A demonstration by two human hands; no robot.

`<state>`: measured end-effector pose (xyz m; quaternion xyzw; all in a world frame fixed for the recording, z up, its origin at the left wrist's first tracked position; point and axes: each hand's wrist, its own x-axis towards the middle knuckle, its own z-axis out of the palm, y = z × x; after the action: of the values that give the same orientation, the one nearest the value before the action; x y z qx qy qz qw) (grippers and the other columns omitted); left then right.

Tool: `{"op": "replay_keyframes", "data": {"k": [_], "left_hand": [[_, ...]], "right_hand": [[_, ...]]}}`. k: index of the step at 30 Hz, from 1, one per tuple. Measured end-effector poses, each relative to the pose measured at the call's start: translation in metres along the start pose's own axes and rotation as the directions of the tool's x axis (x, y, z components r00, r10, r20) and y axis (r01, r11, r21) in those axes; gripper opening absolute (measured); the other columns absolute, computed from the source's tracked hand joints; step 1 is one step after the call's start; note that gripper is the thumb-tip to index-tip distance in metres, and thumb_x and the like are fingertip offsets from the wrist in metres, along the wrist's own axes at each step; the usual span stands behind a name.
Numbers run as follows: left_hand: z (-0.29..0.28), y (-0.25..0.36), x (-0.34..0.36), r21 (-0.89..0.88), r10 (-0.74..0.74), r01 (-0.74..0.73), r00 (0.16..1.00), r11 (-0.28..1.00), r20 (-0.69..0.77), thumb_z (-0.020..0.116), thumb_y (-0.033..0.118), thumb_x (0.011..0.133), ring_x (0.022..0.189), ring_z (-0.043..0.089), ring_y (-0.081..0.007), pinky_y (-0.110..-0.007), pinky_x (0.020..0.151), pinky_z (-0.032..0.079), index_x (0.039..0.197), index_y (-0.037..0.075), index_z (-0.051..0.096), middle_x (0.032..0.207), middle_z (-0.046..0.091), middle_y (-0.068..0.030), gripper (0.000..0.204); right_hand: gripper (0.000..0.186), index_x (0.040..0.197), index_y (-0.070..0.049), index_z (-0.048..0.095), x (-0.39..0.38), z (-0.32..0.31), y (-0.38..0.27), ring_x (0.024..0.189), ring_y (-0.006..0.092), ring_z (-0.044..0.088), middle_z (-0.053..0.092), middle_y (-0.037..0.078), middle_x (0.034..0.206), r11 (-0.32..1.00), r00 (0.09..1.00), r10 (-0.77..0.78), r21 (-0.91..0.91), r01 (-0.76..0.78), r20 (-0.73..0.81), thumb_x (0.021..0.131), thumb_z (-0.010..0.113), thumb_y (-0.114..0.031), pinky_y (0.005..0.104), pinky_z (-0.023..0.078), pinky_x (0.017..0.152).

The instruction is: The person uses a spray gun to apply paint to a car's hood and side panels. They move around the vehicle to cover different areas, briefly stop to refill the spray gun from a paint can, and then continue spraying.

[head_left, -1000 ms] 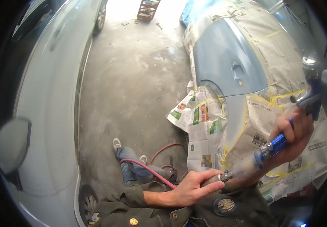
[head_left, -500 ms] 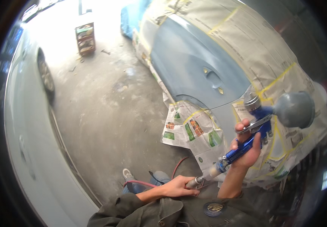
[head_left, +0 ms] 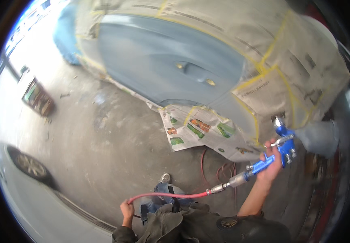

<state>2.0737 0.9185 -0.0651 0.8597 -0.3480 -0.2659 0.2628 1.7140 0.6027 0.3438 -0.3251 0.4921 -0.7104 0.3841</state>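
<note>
My right hand (head_left: 271, 164) grips a blue spray gun (head_left: 278, 148) with a grey cup (head_left: 317, 137), held low at the right beside the masked car. A red air hose (head_left: 167, 195) runs from the gun's metal fitting (head_left: 231, 182) leftward to my left hand (head_left: 127, 209), which is closed around it near my knee. The gun sits just below a bare blue-grey car panel (head_left: 163, 60) bordered with newspaper (head_left: 191, 129) and yellow tape (head_left: 264, 73).
A white car with a dark wheel (head_left: 29, 166) stands at the lower left. A small cart or crate (head_left: 39, 97) sits on the concrete floor (head_left: 102, 137) at the left. More red hose (head_left: 219, 170) lies coiled under the papered car. My shoe (head_left: 165, 177) shows below.
The view has swung and the panel looms larger. My left hand has slid down the hose away from the gun's fitting. My right hand keeps the gun, now lower beside the paper.
</note>
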Motion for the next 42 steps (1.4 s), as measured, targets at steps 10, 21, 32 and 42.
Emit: {"op": "replay_keyframes", "data": {"k": [10, 21, 32, 42], "left_hand": [[-0.172, 0.206, 0.261, 0.126, 0.72, -0.709, 0.685, 0.694, -0.115, 0.081, 0.017, 0.07, 0.043, 0.039, -0.0352, -0.038, 0.041, 0.033, 0.056, 0.005, 0.042, 0.049, 0.041, -0.0154, 0.043], [-0.186, 0.288, 0.162, -0.773, 0.719, -0.389, -0.309, 0.502, 0.623, 0.075, 0.025, 0.078, 0.113, 0.056, -0.0303, -0.038, 0.096, 0.044, 0.123, 0.008, 0.057, 0.125, 0.057, -0.0134, 0.052], [-0.181, 0.279, 0.121, -0.611, 0.674, 0.292, -0.219, 0.736, 0.706, 0.066, 0.008, 0.087, 0.078, 0.058, -0.007, -0.021, 0.069, 0.047, 0.107, -0.002, 0.066, 0.09, 0.067, -0.0022, 0.022], [-0.184, 0.27, 0.144, -0.719, 0.749, 0.212, -0.151, 0.662, 0.645, 0.061, 0.017, 0.092, 0.076, 0.054, -0.0047, -0.022, 0.067, 0.045, 0.112, 0.0, 0.065, 0.084, 0.065, 0.0004, 0.027]], "right_hand": [[0.048, 0.132, -0.002, 0.04, -0.113, 0.032, 0.044, 0.11, 0.0256, 0.056, 0.054, 0.014, 0.125, 0.989, 0.989, 0.145, 0.013, -0.144, -0.012, 0.086, 0.051, -0.008, 0.0316, 0.059, 0.053], [0.032, 0.124, -0.004, 0.047, -0.266, 0.094, 0.065, 0.105, 0.0188, 0.056, 0.056, 0.009, 0.119, 0.999, 0.979, -0.006, 0.044, 0.015, -0.202, 0.096, 0.05, -0.017, 0.029, 0.057, 0.054], [0.042, 0.128, -0.002, 0.045, -0.278, 0.175, 0.053, 0.102, 0.0146, 0.052, 0.053, 0.013, 0.127, 0.996, 0.994, -0.074, -0.036, 0.078, 0.083, 0.095, 0.053, -0.026, 0.0239, 0.057, 0.058], [0.037, 0.124, -0.002, 0.047, -0.265, 0.207, 0.073, 0.11, 0.0242, 0.056, 0.055, 0.011, 0.121, 0.998, 0.984, -0.027, -0.058, 0.038, 0.174, 0.096, 0.051, -0.026, 0.0354, 0.059, 0.063]]}}
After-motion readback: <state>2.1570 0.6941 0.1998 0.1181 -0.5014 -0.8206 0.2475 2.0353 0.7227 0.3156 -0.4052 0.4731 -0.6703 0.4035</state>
